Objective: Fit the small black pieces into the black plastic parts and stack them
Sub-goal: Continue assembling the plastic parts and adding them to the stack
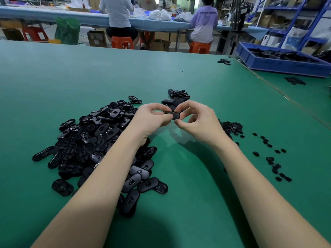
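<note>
Here both hands, left (152, 116) and right (195, 120), grip pinched on black plastic part (172, 114); blue bin (279, 66) holds black parts.

Left hand (152, 116) and right hand (195, 120) pinch one black plastic part (172, 115) above the green table (107, 76), beside the parts pile (96, 140).

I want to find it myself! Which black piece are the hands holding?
Look at the green table, past the big pile of black plastic parts. The left hand and right hand pinch one oval part together. It alone is lifted off the table.
</note>
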